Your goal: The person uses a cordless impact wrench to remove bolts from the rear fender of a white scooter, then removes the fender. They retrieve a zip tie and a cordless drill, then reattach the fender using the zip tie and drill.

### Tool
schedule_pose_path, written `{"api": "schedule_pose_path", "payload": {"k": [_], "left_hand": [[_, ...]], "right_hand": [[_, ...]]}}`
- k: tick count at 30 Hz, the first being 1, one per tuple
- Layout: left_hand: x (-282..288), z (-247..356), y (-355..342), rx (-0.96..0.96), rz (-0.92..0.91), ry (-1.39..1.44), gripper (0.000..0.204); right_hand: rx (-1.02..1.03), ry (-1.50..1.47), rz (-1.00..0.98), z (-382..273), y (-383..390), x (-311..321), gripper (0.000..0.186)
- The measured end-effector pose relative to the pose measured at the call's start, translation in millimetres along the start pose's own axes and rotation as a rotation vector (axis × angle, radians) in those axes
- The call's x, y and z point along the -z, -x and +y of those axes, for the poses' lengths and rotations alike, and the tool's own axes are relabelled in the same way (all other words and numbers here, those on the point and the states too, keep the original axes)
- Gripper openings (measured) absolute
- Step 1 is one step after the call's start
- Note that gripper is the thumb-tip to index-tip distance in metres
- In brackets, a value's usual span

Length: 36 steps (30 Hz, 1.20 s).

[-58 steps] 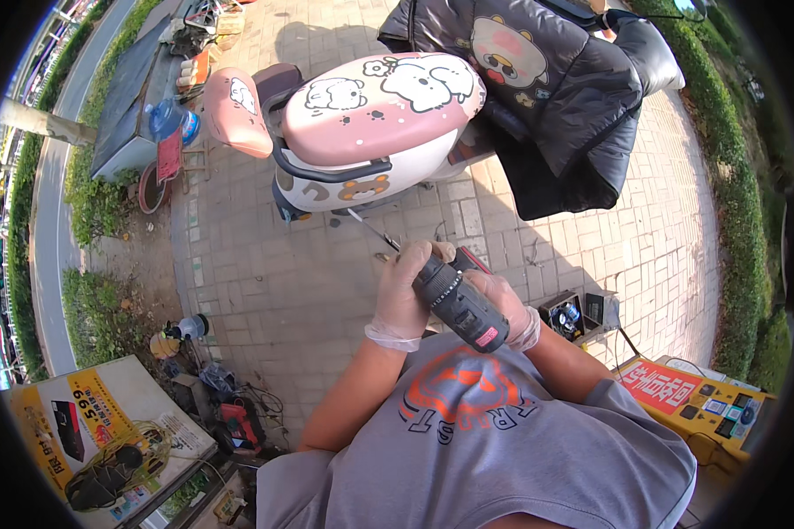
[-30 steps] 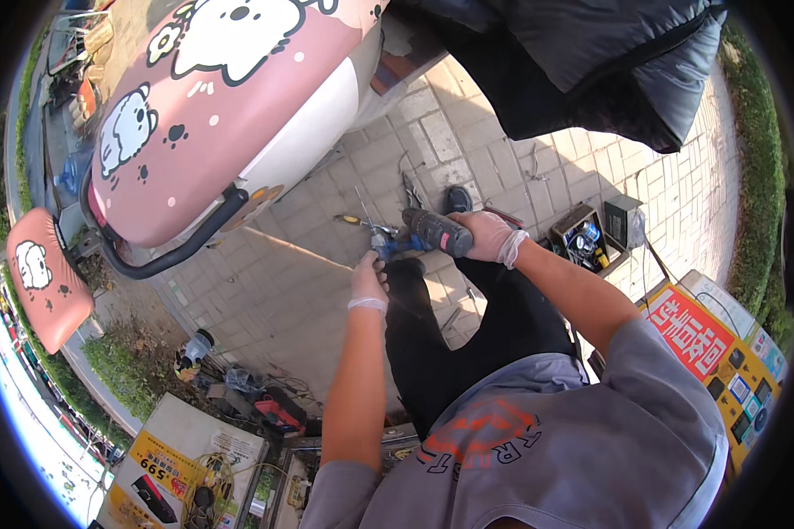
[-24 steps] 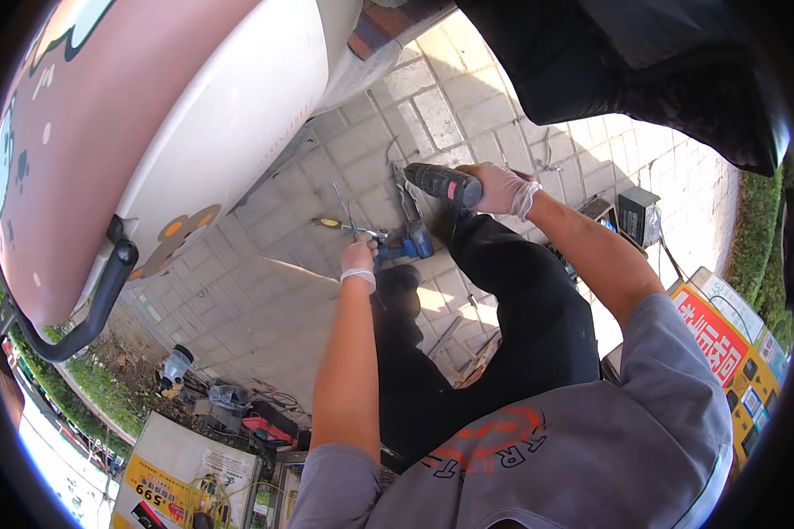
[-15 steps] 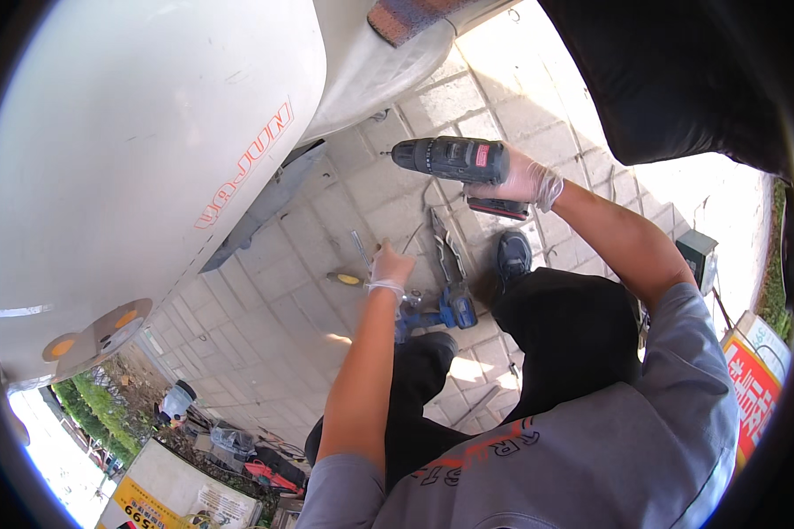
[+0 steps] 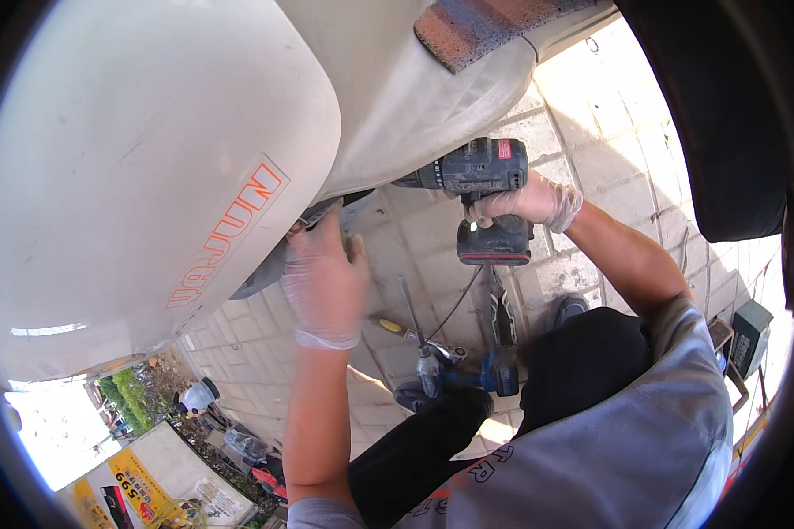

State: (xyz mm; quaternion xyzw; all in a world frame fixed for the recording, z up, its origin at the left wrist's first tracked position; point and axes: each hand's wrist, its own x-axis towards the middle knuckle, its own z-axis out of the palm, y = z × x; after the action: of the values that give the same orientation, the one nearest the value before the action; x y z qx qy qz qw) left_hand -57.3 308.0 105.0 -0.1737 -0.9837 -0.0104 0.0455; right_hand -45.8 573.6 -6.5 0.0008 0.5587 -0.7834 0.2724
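My right hand (image 5: 522, 201), in a clear plastic glove, grips a black cordless drill (image 5: 481, 166) by its handle. The drill points left, and its front end goes out of sight behind the lower edge of a white vehicle body (image 5: 150, 150). My left hand (image 5: 325, 286), gloved the same way, reaches up to a dark trim piece (image 5: 265, 273) under the white panel's edge. Its fingertips touch near that edge and are partly hidden; motion blurs the hand, and its thumb stands apart.
On the paving below lie a blue power tool (image 5: 501, 375), a grey-headed tool (image 5: 428, 370), a yellow-handled screwdriver (image 5: 393, 326) and pliers (image 5: 503, 317). A rust-coloured mat (image 5: 485, 35) hangs over the body. A dark green box (image 5: 750, 339) stands at right; a sign board (image 5: 150, 480) lies lower left.
My left hand has risen from above the floor tools to the panel's lower edge. The drill has moved right and down in view, its tip now behind the white body.
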Motion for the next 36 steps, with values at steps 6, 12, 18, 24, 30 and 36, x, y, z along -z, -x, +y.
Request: {"api": "schedule_pose_path", "payload": {"k": [6,12,18,24,30,36], "left_hand": [[2.1,11.5,13.2,0.123,-0.057,0.079,0.027],[-0.1,9.0,16.3,0.067,-0.042,0.090,0.024],[-0.1,7.5,22.3,0.036,-0.033,0.027,0.022],[-0.3,2.7,25.2,-0.021,-0.027,0.028,0.021],[0.2,-0.7,28.3,-0.041,-0.032,0.046,0.021],[2.7,0.9,30.7,-0.001,-0.079,0.102,0.023]], "right_hand": [[0.022,0.174,-0.098,3.5,-16.8,12.7,0.024],[0.079,0.255,-0.260,-6.8,-31.8,17.5,0.024],[-0.097,0.209,-0.287,-32.3,-37.6,19.0,0.024],[0.032,0.442,-0.348,-43.3,-49.4,18.8,0.028],[0.097,0.491,-0.392,-44.5,-56.1,19.0,0.038],[0.138,0.559,-0.417,-43.3,-59.1,17.6,0.038]]}}
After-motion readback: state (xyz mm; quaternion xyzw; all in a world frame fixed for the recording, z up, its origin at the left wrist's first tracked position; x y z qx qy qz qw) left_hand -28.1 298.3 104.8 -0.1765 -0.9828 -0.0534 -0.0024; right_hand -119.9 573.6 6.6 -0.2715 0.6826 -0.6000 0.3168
